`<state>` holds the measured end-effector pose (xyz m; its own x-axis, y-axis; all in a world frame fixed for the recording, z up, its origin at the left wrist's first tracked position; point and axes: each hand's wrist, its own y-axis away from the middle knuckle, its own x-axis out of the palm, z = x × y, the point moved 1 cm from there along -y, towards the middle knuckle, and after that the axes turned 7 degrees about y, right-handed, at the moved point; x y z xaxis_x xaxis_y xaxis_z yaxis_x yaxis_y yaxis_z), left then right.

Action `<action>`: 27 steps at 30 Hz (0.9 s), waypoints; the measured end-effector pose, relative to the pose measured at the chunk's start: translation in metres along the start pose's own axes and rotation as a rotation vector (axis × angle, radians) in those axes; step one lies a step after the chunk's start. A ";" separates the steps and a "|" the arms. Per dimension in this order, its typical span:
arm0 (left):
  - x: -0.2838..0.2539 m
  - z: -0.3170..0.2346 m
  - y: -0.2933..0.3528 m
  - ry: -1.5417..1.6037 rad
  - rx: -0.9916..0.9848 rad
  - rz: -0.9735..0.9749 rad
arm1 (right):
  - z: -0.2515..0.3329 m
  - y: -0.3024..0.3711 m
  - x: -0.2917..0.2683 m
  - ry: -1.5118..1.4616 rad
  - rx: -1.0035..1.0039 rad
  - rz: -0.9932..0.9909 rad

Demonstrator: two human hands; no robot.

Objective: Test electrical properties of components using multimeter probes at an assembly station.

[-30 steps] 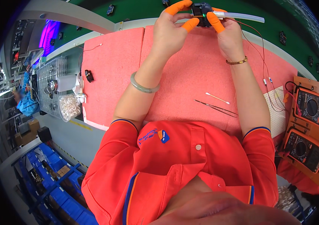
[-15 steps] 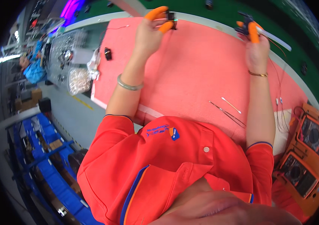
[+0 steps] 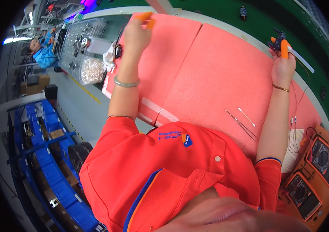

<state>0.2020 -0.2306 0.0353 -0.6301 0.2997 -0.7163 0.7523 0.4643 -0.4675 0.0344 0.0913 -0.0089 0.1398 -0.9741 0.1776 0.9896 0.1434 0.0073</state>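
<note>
My left hand (image 3: 138, 35), with orange finger covers, is over the far left of the pink mat (image 3: 214, 73). Its covered thumb and finger are apart, and nothing shows between them. A small black object (image 3: 118, 50) lies beside that wrist, next to a crumpled white cloth (image 3: 109, 61). At the far right edge of the mat, my right hand (image 3: 282, 63) is closed around a small dark device (image 3: 278, 41), which its fingers partly hide. A white strip (image 3: 303, 60) and a thin wire stick out beside it. Tweezers (image 3: 241, 124) and a cotton swab (image 3: 246, 116) lie nearer my body.
Two orange-framed multimeters (image 3: 325, 156) stand at the right, with thin leads (image 3: 293, 129) near them. Beyond the mat runs a green surface carrying small dark items (image 3: 243, 13). A tub of white pieces (image 3: 92, 70) and blue bins (image 3: 62, 187) are at the left, where another person (image 3: 45, 56) sits.
My left hand has moved left, and the small black device it held no longer shows in it. My right hand keeps its dark device. The view has turned slightly.
</note>
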 end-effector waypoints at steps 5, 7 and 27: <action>0.107 -0.087 -0.027 0.145 0.152 0.291 | 0.001 -0.004 -0.006 -0.025 -0.021 -0.047; 0.144 -0.110 -0.041 0.135 0.211 0.316 | 0.003 -0.003 -0.004 -0.040 0.006 -0.045; 0.203 -0.181 -0.034 1.162 -0.146 0.861 | -0.003 -0.016 -0.016 0.077 -0.130 -0.091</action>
<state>0.0134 -0.0348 0.0002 0.1468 0.9834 0.1066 0.9892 -0.1464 -0.0112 0.0165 0.1043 -0.0147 0.0465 -0.9933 0.1057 0.9935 0.0349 -0.1083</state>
